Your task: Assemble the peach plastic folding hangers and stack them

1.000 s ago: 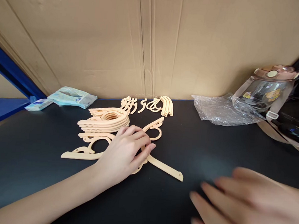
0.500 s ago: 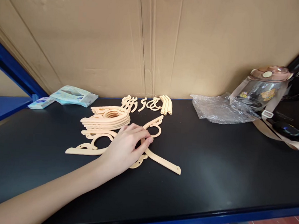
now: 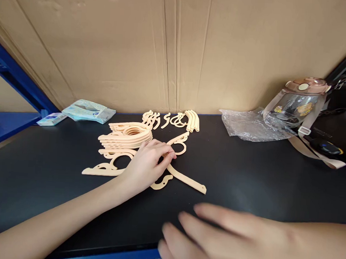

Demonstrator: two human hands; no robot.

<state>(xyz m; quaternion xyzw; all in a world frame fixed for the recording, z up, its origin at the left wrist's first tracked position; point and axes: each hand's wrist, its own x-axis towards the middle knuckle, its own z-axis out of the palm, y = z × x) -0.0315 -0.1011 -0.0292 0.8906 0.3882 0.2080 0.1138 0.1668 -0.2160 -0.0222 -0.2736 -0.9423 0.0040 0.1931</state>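
Observation:
My left hand reaches in from the lower left, its thumb and fingertips pinched on a cream plastic folding hanger. One long arm of that hanger points to the lower right; my fingers hide its middle. A curved hook piece lies below the palm. Beside the wrist, a hanger part with a round cutout rests partly under my hand. Behind it stands a stack of similar hanger parts. My right hand, blurred, is over the front of the table with fingers apart and nothing in them.
Small hook pieces and curved bars lie along the cardboard wall. At back left are a tissue pack and a small box. Clear plastic film, a strapped bottle and a black bag occupy the right.
My right hand has come into view from the lower right. My left hand keeps its pinch on the hanger in nearly the same place. The view has shifted slightly.

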